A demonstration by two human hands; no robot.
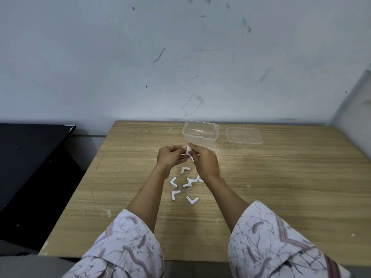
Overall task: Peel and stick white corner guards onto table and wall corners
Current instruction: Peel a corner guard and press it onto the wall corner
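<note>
Both hands are raised above the middle of the wooden table. Between them is one small white corner guard. My left hand pinches it from the left and my right hand pinches it from the right with curled fingers. Most of the guard is hidden by the fingers. Several more white L-shaped corner guards lie scattered on the table just below my hands, between my forearms.
A clear plastic container stands at the back of the table, its lid lying beside it on the right. A scuffed white wall rises behind. A black surface lies left of the table. A wall corner is at right.
</note>
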